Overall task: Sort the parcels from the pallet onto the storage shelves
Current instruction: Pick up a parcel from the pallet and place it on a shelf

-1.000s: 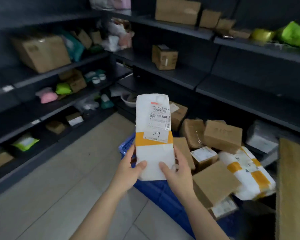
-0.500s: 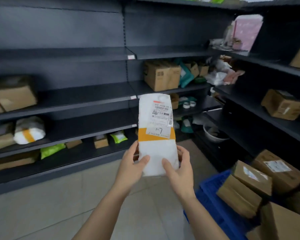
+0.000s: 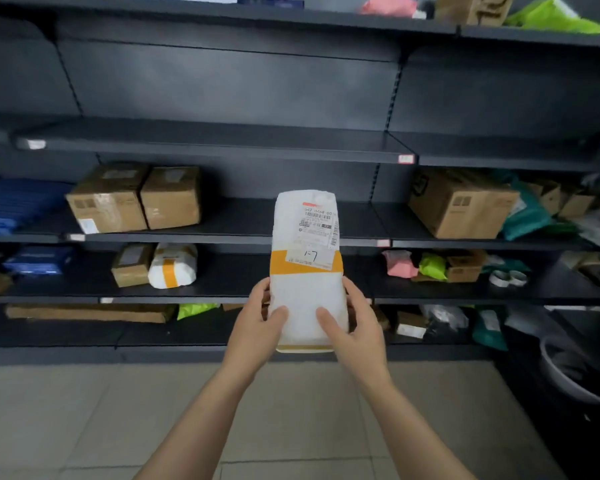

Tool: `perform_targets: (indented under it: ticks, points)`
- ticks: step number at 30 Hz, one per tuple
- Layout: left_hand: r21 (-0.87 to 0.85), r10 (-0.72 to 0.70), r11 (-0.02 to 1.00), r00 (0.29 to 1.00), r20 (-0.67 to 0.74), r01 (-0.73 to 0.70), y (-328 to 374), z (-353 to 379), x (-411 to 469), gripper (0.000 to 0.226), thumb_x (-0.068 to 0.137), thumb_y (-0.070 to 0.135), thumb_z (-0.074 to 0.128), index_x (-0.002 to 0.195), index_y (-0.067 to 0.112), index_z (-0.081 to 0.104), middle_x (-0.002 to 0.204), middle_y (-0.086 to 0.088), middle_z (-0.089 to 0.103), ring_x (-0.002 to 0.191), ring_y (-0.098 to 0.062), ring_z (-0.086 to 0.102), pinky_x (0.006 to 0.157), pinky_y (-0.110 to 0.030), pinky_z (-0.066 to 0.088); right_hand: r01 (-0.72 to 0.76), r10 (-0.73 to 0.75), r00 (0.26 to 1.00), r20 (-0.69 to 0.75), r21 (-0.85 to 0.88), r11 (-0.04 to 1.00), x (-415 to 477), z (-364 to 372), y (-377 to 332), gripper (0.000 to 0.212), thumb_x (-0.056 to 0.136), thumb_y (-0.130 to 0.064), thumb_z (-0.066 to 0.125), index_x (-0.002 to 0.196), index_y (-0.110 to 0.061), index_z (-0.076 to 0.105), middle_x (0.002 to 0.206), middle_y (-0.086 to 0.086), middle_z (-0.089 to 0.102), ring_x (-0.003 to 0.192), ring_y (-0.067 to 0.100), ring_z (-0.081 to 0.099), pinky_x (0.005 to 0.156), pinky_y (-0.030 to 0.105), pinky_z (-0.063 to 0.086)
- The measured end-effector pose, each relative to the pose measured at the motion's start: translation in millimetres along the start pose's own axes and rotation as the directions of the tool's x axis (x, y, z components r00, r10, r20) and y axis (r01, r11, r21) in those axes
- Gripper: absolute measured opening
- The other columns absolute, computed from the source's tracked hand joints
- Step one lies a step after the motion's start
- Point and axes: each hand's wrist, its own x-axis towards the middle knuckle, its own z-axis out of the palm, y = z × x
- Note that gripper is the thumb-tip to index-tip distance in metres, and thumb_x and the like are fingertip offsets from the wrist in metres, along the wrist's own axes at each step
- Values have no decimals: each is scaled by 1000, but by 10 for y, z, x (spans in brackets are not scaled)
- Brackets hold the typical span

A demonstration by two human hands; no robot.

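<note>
Both hands grip white parcel (image 3: pixel 307 271) upright, left hand (image 3: pixel 257 323), right hand (image 3: pixel 355 327)

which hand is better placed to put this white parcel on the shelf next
Left, likely: the left hand and right hand both grip the white parcel, but the bare shelf beside the orange-banded parcel lies on the left side.
</note>
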Motion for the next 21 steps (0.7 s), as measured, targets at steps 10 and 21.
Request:
perform_targets:
  ticks: [10,21]
  points:
    - [38,-100,993,977,-187,109,-74,-504,1598,43,97,25,53,137,27,36,126,7,54,103,-10,59,89,-43,55,24,0,936,352,-63,998,1686,911,0,66,78,-47,71,130,-59,32,119,-25,52,110,7,55,90,40,56]
    - [224,-128,963,987,-100,148,-396,-1148,3310,51,95,24,57,142,24,37,138,0,36,111,-13,45,93,-29,43,32,78,858,508,-205,978,3273,2012,234,87,83,-31,74,153,-35,22,144,-9,44,125,13,50,95,41,54]
